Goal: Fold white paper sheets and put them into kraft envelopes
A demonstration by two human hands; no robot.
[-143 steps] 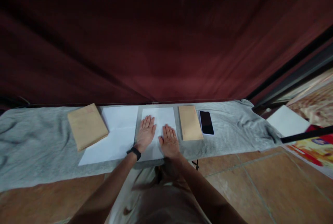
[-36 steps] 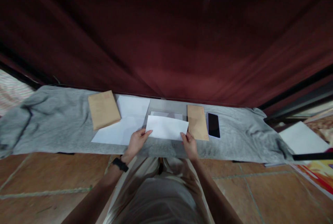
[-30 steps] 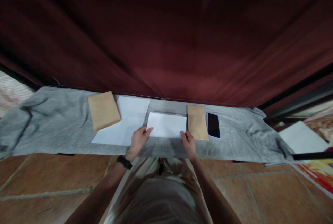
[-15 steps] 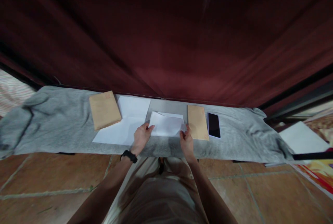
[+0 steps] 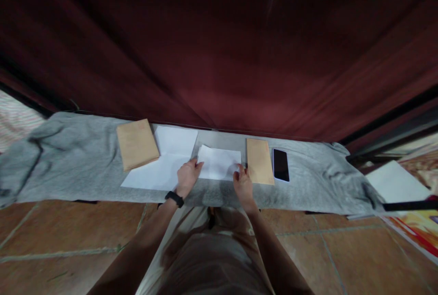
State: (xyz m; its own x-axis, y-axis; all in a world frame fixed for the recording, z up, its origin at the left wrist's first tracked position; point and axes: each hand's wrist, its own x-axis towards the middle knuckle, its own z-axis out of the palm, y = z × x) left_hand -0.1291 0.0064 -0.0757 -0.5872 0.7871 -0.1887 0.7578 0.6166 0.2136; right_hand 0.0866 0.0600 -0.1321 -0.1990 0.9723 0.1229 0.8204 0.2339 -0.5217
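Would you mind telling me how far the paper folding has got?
The white sheet is already folded to about half its length. Left hand and right hand grip its near corners, working another fold. The narrow brown envelope beside it lies untouched, and a larger sheet lies flat on the left.

A low surface is covered by a rumpled grey cloth (image 5: 68, 167), set against a dark red curtain. On the cloth, from left to right, are laid a brown envelope (image 5: 137, 143), a large white sheet (image 5: 164, 162) partly overlapped by that envelope, a folded white paper (image 5: 219, 163), a second narrow brown envelope (image 5: 259, 161) and a dark phone (image 5: 281, 165) just beside it
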